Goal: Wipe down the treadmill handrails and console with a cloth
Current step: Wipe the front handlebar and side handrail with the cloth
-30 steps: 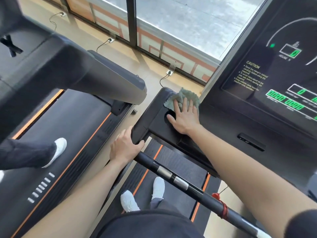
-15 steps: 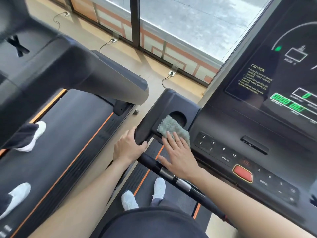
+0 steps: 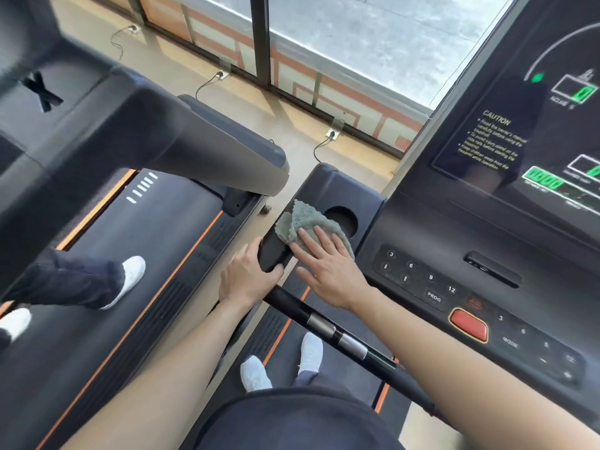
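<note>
Cloth [image 3: 305, 224] shifted left past cup hole | right hand [image 3: 328, 267] flat | left hand [image 3: 250, 277] gripping

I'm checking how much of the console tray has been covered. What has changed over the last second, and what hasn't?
The right hand slid the green cloth back from the tray's far corner, over the cup holder, to the near left part of the tray, flat on it throughout. The left hand kept gripping the tray's near corner above the handrail. Nothing was let go.

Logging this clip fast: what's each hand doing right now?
Left hand: closed, gripping the corner of the console tray.
Right hand: open, flat, pressing the cloth onto the tray.
</note>
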A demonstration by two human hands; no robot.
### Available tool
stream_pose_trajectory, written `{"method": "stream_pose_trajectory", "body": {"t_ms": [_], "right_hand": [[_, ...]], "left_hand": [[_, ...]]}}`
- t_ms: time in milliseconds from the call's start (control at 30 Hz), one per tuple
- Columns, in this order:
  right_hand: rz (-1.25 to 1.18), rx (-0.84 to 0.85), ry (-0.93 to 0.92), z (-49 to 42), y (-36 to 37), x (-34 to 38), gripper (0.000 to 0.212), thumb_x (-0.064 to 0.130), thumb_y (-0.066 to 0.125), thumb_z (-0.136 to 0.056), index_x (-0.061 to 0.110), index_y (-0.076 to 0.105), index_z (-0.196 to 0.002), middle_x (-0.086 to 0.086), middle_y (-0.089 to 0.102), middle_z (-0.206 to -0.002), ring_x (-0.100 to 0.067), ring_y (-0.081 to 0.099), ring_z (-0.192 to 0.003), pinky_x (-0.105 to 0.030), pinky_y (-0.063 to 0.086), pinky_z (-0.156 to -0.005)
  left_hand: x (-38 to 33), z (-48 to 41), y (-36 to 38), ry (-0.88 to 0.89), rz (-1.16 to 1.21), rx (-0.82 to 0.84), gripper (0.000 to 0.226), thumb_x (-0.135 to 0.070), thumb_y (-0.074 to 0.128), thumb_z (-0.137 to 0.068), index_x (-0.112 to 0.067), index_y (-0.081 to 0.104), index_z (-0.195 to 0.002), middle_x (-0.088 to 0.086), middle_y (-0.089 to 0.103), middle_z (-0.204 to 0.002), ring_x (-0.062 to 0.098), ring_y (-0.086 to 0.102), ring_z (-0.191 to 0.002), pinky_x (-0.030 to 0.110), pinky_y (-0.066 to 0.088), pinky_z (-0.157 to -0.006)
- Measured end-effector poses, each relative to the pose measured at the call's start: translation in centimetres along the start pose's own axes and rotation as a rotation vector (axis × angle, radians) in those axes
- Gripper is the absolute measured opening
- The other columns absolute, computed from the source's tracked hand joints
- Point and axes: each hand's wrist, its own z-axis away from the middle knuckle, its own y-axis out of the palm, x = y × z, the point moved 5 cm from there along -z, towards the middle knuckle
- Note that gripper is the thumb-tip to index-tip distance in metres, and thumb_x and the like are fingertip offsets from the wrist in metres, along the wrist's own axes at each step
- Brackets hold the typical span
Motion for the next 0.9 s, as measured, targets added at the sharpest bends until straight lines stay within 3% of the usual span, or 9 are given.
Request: {"method": "stream_pose_trajectory", "body": {"t_ms": [100, 300, 500, 600, 667, 767, 800, 900], "right_hand": [[0.023, 0.013, 0.025, 2.1, -0.4, -1.3, 0.061, 0.059, 0.014, -0.1, 0.037, 0.025, -0.156, 0.007, 0.014, -0.167, -0.026, 0.006, -0.155, -0.052, 0.011, -0.124], [-0.01, 0.047, 0.029, 2.9, -1.3, -1.8, 0.068, 0.061, 0.011, -0.096, 0.034, 0.029, -0.155, 0.006, 0.017, -0.166, -0.028, 0.008, -0.154, -0.051, 0.012, -0.124], [-0.1, 0.037, 0.017, -1.4, -1.1, -0.1, 0.061, 0.054, 0.034, -0.103, 0.035, 0.018, -0.158, 0.008, 0.005, -0.168, -0.028, -0.005, -0.155, -0.054, 0.006, -0.123], [-0.206, 0.033, -0.016, -3.0, -1.9, 0.1, 0.067, 0.045, 0.043, -0.103, 0.035, 0.01, -0.16, 0.01, 0.005, -0.168, -0.025, -0.004, -0.155, -0.053, 0.005, -0.124], [-0.327, -0.003, -0.042, -3.3, -2.8, -0.2, 0.071, 0.034, 0.048, -0.102, 0.031, 0.008, -0.16, 0.01, 0.006, -0.168, -0.02, 0.001, -0.155, -0.047, 0.005, -0.125], [-0.559, -0.17, 0.006, -2.8, -4.1, -1.8, 0.063, 0.013, 0.051, -0.099, 0.021, 0.028, -0.157, 0.003, 0.021, -0.165, -0.016, 0.019, -0.15, -0.026, 0.014, -0.122], [-0.587, -0.245, 0.036, -2.6, -4.2, -2.5, 0.056, 0.008, 0.051, -0.099, 0.017, 0.04, -0.153, 0.0, 0.031, -0.162, -0.019, 0.029, -0.147, -0.026, 0.022, -0.12], [-0.487, -0.381, 0.058, -2.4, -3.6, -3.7, 0.037, 0.0, 0.054, -0.094, 0.01, 0.065, -0.127, -0.008, 0.055, -0.143, -0.036, 0.055, -0.12, -0.046, 0.047, -0.103]], "left_hand": [[0.2, -0.1, 0.1, -0.006, 0.004, 0.009, 0.067, -0.054, 0.066, -0.078, -0.03, 0.048, -0.137, -0.003, 0.063, -0.118, 0.027, 0.062, -0.111, 0.04, 0.048, -0.087], [0.3, -0.1, 0.2, -0.02, 0.024, 0.031, 0.067, -0.051, 0.066, -0.08, -0.032, 0.047, -0.141, -0.005, 0.062, -0.126, 0.026, 0.06, -0.116, 0.039, 0.048, -0.09], [0.8, 0.2, -0.9, -0.001, 0.294, -0.133, 0.046, -0.028, 0.069, -0.082, -0.027, 0.065, -0.127, -0.012, 0.066, -0.121, 0.009, 0.063, -0.109, 0.034, 0.052, -0.095], [0.0, -0.1, -1.5, 0.084, 0.302, -0.195, 0.043, -0.02, 0.069, -0.083, -0.023, 0.066, -0.126, -0.01, 0.066, -0.121, 0.01, 0.062, -0.109, 0.038, 0.052, -0.098], [-1.3, -0.5, -2.2, 0.202, 0.246, -0.288, 0.043, -0.013, 0.068, -0.085, -0.021, 0.066, -0.127, -0.007, 0.065, -0.124, 0.015, 0.06, -0.115, 0.033, 0.048, -0.103], [-4.6, -1.7, -3.0, 0.429, 0.17, -0.385, 0.037, -0.005, 0.063, -0.089, -0.015, 0.07, -0.124, -0.001, 0.067, -0.124, 0.02, 0.061, -0.114, 0.029, 0.045, -0.104], [-5.7, -2.2, -2.9, 0.485, 0.149, -0.371, 0.035, -0.006, 0.062, -0.09, -0.013, 0.071, -0.124, 0.001, 0.068, -0.124, 0.021, 0.061, -0.113, 0.031, 0.047, -0.103], [-7.2, -4.4, -1.0, 0.482, 0.069, -0.166, 0.038, -0.016, 0.062, -0.094, -0.016, 0.067, -0.132, 0.004, 0.065, -0.134, 0.024, 0.058, -0.123, 0.039, 0.047, -0.106]]}}
